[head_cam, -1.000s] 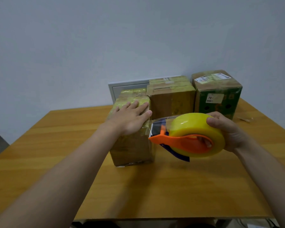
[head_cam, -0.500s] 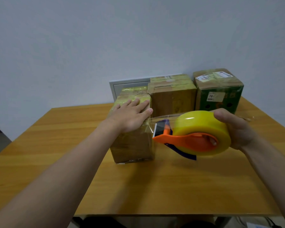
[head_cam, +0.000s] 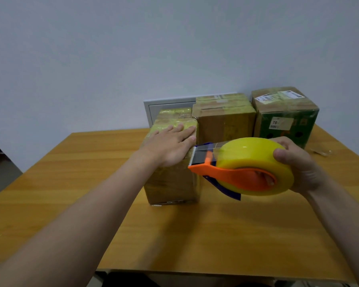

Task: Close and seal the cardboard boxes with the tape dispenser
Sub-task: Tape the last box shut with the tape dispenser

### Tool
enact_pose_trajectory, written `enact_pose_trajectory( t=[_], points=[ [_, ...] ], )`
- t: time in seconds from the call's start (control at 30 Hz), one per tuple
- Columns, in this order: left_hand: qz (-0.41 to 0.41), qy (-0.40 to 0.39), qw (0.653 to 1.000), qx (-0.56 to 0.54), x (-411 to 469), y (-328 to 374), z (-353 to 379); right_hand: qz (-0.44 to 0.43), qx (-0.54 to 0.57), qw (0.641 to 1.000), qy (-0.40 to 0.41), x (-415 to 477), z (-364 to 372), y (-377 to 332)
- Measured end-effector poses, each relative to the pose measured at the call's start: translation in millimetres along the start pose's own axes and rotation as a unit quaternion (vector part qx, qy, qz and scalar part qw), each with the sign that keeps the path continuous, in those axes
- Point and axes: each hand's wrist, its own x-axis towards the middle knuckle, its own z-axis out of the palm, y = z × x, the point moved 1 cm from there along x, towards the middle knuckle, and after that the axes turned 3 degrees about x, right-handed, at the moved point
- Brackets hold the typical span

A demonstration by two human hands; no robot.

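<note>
place: packing room | evidence: wooden table [head_cam: 71, 183], taped labelled parcels [head_cam: 286, 112], bare wall [head_cam: 133, 48]

Soft, even indoor light fell from above, leaving the grey wall [head_cam: 112, 48] flat and dim. Faint shadows lay on the wooden table [head_cam: 50, 183] beneath the tape dispenser [head_cam: 241, 169] and beside the front box [head_cam: 170, 187]. A pale sheen crossed the dispenser's yellow roll. Wide-angle distortion stretched the lower corners.

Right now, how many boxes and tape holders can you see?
Brown cardboard boxes wrapped in yellowish tape: 4, rear two partly hidden
Green printed cardboard box: 1
Orange tape dispenser with yellow roll: 1
Total: 6
</note>
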Motion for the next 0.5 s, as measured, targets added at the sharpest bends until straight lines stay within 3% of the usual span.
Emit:
enact_pose_trajectory(
  t=[0.5],
  points=[
    [0.017, 0.031, 0.999, -0.030, -4, 0, -3, -0.025, 0.097, 0.995, 0.030, -3, 25, 12]
  ],
)
